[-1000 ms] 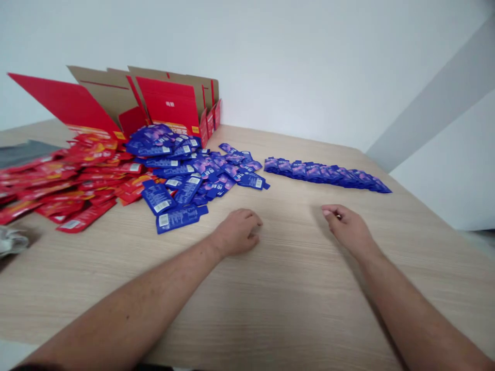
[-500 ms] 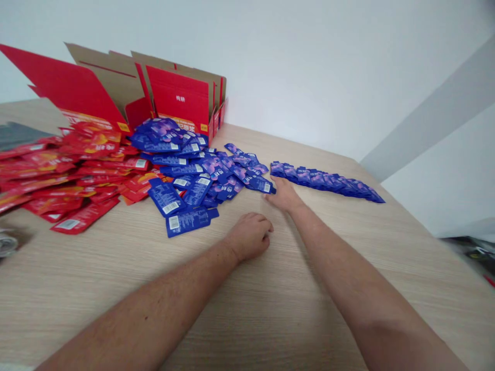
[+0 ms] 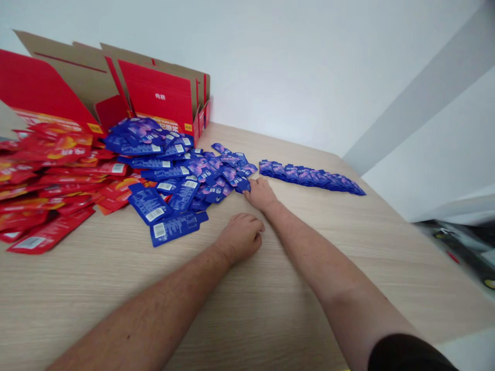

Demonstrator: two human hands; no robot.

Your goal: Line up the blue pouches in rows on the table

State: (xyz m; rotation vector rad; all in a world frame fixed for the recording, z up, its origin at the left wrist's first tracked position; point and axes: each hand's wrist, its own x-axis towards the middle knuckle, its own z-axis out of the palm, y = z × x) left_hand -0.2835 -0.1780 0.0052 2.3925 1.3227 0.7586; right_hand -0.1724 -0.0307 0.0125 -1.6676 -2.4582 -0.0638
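My right hand [image 3: 262, 193] reaches to the right edge of a loose pile of blue sachets [image 3: 216, 170], its fingers closed on the end of one blue sachet [image 3: 243, 184]. That sachet is partly hidden by the fingers. Nearer to me, my left hand [image 3: 242, 237] rests low over the table with its fingers curled in and nothing seen in them. Just beyond my right hand, a row of overlapping blue sachets [image 3: 309, 175] runs off to the right. One blue sachet [image 3: 178, 228] lies flat with its barcode up, left of my left hand.
A heap of red sachets [image 3: 54, 175] spreads over the left side, touching the blue pile. Behind stand open red cardboard boxes [image 3: 158, 95] with raised flaps. A white wall borders the wooden table [image 3: 309, 232]; dark objects [image 3: 456, 247] lie beyond its right edge.
The view has shifted right. My right hand now covers more of the sachet at the pile's edge, whose barcode showed before. My left hand stays nearly where it was, curled.
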